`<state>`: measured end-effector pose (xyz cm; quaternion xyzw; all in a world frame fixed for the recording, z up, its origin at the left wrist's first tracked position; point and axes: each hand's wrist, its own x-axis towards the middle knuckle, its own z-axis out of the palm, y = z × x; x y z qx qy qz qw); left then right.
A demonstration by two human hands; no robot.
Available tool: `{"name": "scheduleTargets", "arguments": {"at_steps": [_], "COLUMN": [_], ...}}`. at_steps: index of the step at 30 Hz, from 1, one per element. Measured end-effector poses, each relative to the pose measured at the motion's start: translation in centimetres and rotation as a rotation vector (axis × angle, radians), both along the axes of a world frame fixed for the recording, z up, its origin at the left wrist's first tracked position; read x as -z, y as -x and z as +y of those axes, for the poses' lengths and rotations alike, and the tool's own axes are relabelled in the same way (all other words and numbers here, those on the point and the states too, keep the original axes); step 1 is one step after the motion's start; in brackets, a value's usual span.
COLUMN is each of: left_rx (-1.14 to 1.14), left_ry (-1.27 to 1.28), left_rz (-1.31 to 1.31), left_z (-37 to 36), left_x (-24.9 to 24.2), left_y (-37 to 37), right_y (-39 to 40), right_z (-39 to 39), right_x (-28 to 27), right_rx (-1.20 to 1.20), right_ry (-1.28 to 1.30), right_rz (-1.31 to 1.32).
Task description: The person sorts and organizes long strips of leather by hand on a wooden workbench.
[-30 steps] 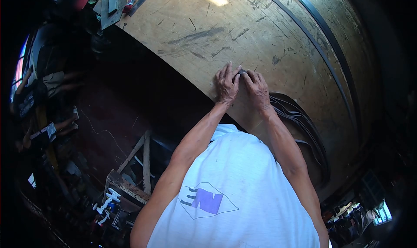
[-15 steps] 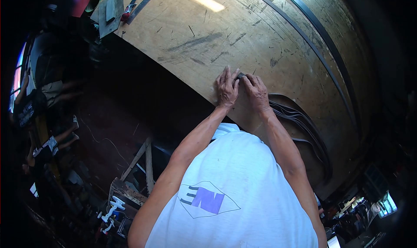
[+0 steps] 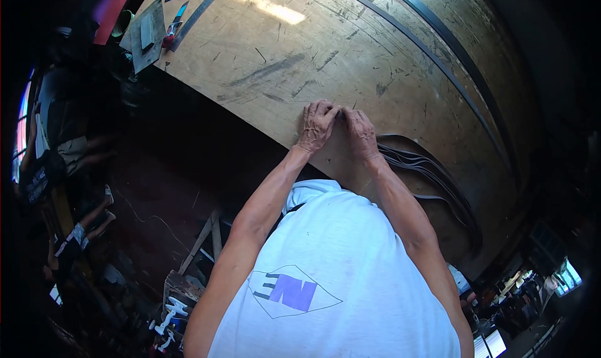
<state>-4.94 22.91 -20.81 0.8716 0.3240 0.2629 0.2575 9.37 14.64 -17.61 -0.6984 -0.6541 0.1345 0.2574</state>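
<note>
My left hand [image 3: 317,125] and my right hand [image 3: 360,132] are close together near the front edge of the worktable. Between their fingertips shows the short dark end of a strap [image 3: 340,115], most of it hidden by the fingers. Both hands have their fingers curled and pinched at this piece. Beside my right wrist lies a bundle of long dark straps [image 3: 426,164], looking like leather, which curves away to the right along the tabletop.
Two long dark strips, a narrower one [image 3: 426,54] and a wider one [image 3: 466,54], curve along the table's right side. At the far left corner lie a knife with a red handle [image 3: 168,41], a dark ruler-like strip [image 3: 199,18] and a grey block [image 3: 147,32] on a plate. People [image 3: 78,233] are at the left.
The fingers of my left hand, stretched out before, are now curled in toward the dark strap end. My right hand stays beside it. The whole view has shifted slightly.
</note>
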Motion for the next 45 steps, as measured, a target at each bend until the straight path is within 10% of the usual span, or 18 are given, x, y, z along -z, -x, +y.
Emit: {"name": "scheduleTargets", "arguments": {"at_steps": [17, 31, 45], "left_rx": [0.242, 0.267, -0.019], "left_ry": [-0.146, -0.191, 0.378], "left_rz": [0.292, 0.419, 0.406], "left_z": [7.6, 7.4, 6.5], "left_x": [-2.5, -2.0, -2.5], "left_y": [4.8, 4.2, 3.2], "right_y": [-4.7, -4.7, -7.0], "right_z": [-11.2, -12.2, -14.9], "right_x": [-0.8, -0.2, -0.6], "right_rx": [0.040, 0.102, 0.240], "right_ry": [0.146, 0.127, 0.108], "right_rz": [-0.547, -0.478, -0.216]}}
